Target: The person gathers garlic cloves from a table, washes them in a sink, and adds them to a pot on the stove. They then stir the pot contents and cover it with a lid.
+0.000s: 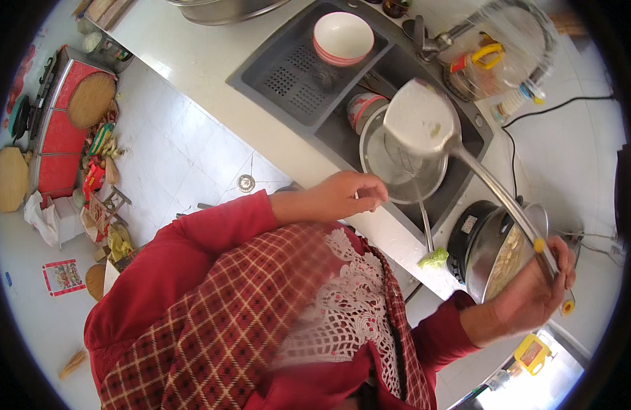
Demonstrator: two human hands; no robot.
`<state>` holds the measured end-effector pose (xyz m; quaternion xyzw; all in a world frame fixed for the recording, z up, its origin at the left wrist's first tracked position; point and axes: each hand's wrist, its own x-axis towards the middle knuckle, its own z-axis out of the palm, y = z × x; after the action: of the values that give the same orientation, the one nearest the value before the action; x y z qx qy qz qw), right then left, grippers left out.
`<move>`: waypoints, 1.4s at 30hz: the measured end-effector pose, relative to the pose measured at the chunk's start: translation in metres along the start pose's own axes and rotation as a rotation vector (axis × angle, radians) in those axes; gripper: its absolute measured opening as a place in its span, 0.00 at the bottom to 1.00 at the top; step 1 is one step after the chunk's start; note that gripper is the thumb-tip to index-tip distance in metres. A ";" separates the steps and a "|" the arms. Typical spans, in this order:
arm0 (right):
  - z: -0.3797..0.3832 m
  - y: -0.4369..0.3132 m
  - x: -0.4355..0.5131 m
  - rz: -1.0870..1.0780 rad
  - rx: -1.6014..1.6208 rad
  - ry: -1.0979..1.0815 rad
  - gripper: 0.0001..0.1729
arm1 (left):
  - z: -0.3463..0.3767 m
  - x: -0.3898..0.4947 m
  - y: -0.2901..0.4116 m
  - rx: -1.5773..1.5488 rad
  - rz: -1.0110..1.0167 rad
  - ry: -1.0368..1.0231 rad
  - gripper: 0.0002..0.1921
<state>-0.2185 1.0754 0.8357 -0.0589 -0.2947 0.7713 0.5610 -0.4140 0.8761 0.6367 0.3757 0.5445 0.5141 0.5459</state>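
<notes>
My right hand (543, 287) grips the handle of a metal wok spatula (423, 118), near its far end. The broad blade is raised over the sink, with a small greenish scrap on it. Below the blade, a round metal vessel (374, 154) sits in the right sink basin, partly hidden; a thin metal handle (425, 225) extends across the sink edge. My left hand (341, 197) is loosely curled beside the sink's front edge, with nothing seen in it. Under my right forearm, a metal pan (482, 266) contains pale yellowish food (508, 253).
White bowls with pink outsides (343, 33) are stacked in the left basin (295, 77). A patterned bowl (364, 105) lies in the right basin. The faucet (428, 46) and a plastic-wrapped jug (479, 61) stand behind. A green leaf (434, 258) rests on the counter (192, 51).
</notes>
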 end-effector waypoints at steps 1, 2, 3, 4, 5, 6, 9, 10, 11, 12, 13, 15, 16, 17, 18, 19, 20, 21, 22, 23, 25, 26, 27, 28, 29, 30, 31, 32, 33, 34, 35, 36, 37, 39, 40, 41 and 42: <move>0.001 0.016 0.001 0.011 0.004 -0.064 0.18 | -0.002 -0.002 0.001 0.008 0.003 0.013 0.11; 0.000 0.029 0.002 -0.019 -0.047 -0.081 0.18 | -0.001 -0.004 0.001 0.010 -0.014 0.016 0.11; -0.001 0.043 0.003 -0.045 -0.092 -0.100 0.18 | -0.001 -0.005 0.002 0.004 -0.014 0.026 0.11; -0.002 0.055 0.003 -0.078 -0.139 -0.125 0.18 | 0.000 -0.007 0.002 0.002 -0.011 0.039 0.11; -0.003 0.068 0.003 -0.096 -0.239 -0.190 0.18 | 0.000 -0.008 0.002 -0.002 -0.019 0.053 0.11; -0.006 0.080 0.004 -0.162 -0.415 -0.217 0.17 | 0.000 -0.010 0.002 -0.007 -0.026 0.067 0.11; -0.017 0.118 0.018 -0.282 -0.697 -0.407 0.15 | -0.001 -0.013 0.001 -0.004 -0.092 0.127 0.10; -0.021 0.131 0.023 -0.303 -0.753 -0.487 0.15 | -0.002 -0.012 0.001 0.006 -0.106 0.157 0.10; -0.027 0.142 0.019 -0.284 -0.764 -0.510 0.15 | 0.000 -0.014 0.000 -0.015 -0.133 0.174 0.10; -0.029 0.156 0.019 -0.267 -0.771 -0.541 0.15 | -0.003 -0.014 0.001 -0.030 -0.132 0.208 0.10; -0.033 0.171 0.021 -0.246 -0.773 -0.583 0.15 | -0.004 -0.015 0.001 -0.030 -0.135 0.248 0.10; -0.043 0.196 0.026 -0.318 -0.834 -0.678 0.14 | -0.006 -0.017 0.003 -0.054 -0.149 0.309 0.10; -0.046 0.210 0.033 -0.345 -0.867 -0.740 0.14 | -0.008 -0.016 0.004 -0.037 -0.144 0.355 0.10; -0.052 0.221 0.038 -0.305 -0.832 -0.781 0.15 | -0.009 -0.017 0.005 -0.100 -0.161 0.392 0.10; -0.058 0.229 0.040 -0.323 -0.818 -0.839 0.15 | -0.009 -0.020 0.006 -0.136 -0.162 0.430 0.10; -0.065 0.238 0.044 -0.315 -0.819 -0.883 0.15 | -0.009 -0.020 0.008 -0.144 -0.138 0.463 0.10; -0.071 0.246 0.045 -0.316 -0.806 -0.923 0.16 | -0.009 -0.024 0.008 -0.151 -0.193 0.505 0.10; -0.078 0.253 0.047 -0.305 -0.798 -0.956 0.16 | -0.008 -0.026 0.010 -0.135 -0.220 0.543 0.10; -0.086 0.259 0.041 -0.318 -0.779 -1.007 0.17 | -0.005 -0.031 0.010 -0.107 -0.312 0.589 0.10; -0.093 0.265 0.040 -0.306 -0.789 -1.038 0.17 | -0.004 -0.033 0.011 -0.114 -0.236 0.616 0.10; -0.106 0.275 0.041 -0.306 -0.804 -1.137 0.18 | 0.001 -0.038 0.010 -0.131 -0.246 0.679 0.10; -0.112 0.279 0.041 -0.334 -0.801 -1.166 0.19 | 0.005 -0.041 0.010 -0.113 -0.246 0.704 0.10; -0.116 0.283 0.041 -0.342 -0.783 -1.213 0.19 | 0.010 -0.043 0.010 -0.101 -0.263 0.728 0.10; -0.121 0.285 0.038 -0.342 -0.774 -1.242 0.19 | 0.013 -0.046 0.009 -0.091 -0.247 0.740 0.10; -0.123 0.286 0.036 -0.359 -0.761 -1.267 0.20 | 0.019 -0.052 0.009 -0.056 -0.267 0.776 0.10; -0.126 0.288 0.035 -0.360 -0.759 -1.326 0.18 | 0.023 -0.055 0.008 -0.025 -0.260 0.795 0.11; -0.127 0.288 0.033 -0.344 -0.760 -1.351 0.18 | 0.026 -0.059 0.007 0.007 -0.255 0.808 0.11; -0.129 0.289 0.032 -0.350 -0.751 -1.393 0.17 | 0.029 -0.061 0.005 -0.005 -0.246 0.819 0.11; -0.129 0.290 0.030 -0.353 -0.753 -1.426 0.17 | 0.030 -0.063 0.004 -0.020 -0.241 0.824 0.11; -0.129 0.291 0.027 -0.336 -0.752 -1.469 0.13 | 0.031 -0.065 0.003 -0.034 -0.232 0.819 0.11; -0.129 0.292 0.025 -0.337 -0.748 -1.495 0.12 | 0.031 -0.066 0.001 -0.059 -0.237 0.824 0.10; -0.129 0.293 0.022 -0.342 -0.741 -1.524 0.11 | 0.031 -0.068 0.001 -0.079 -0.233 0.827 0.10; -0.129 0.295 0.020 -0.342 -0.733 -1.554 0.10 | 0.030 -0.068 0.000 -0.103 -0.231 0.832 0.10; -0.128 0.299 0.013 -0.374 -0.726 -1.572 0.08 | 0.025 -0.067 -0.001 -0.117 -0.194 0.823 0.09; -0.128 0.301 0.011 -0.379 -0.736 -1.583 0.09 | 0.021 -0.066 0.000 -0.117 -0.188 0.814 0.09; -0.127 0.304 0.008 -0.378 -0.751 -1.597 0.09 | 0.017 -0.064 0.000 -0.118 -0.181 0.803 0.09; -0.126 0.307 0.005 -0.377 -0.749 -1.589 0.09 | 0.011 -0.062 0.001 -0.097 -0.202 0.781 0.10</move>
<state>-0.4222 1.0688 0.5739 0.3623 -0.8330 0.3331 0.2528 -0.3962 0.8179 0.6515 0.0705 0.7201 0.5871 0.3630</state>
